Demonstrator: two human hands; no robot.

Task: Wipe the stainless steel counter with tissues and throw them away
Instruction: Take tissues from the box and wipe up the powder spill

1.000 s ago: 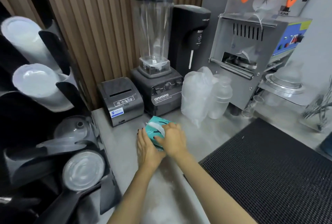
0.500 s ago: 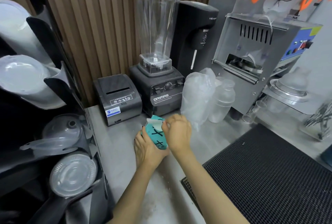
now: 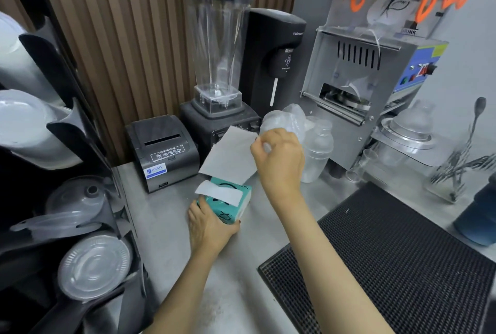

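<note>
A teal tissue pack lies on the stainless steel counter in front of the blender. My left hand grips the pack's near end and holds it down. My right hand is raised above and to the right of the pack and pinches the corner of a white tissue, which hangs spread out in the air. A second tissue sticks out flat from the pack's slot. Pale smears or powder show on the counter near my forearms.
A receipt printer and blender stand behind the pack. Bagged plastic cups, a shaker and a cup sealing machine are to the right. A black mesh mat covers the right counter. A lid and cup rack stands left.
My right hand rose from the pack and pulled a tissue out; it now hangs free above the pack. My left hand stayed on the pack. The camera moved closer.
</note>
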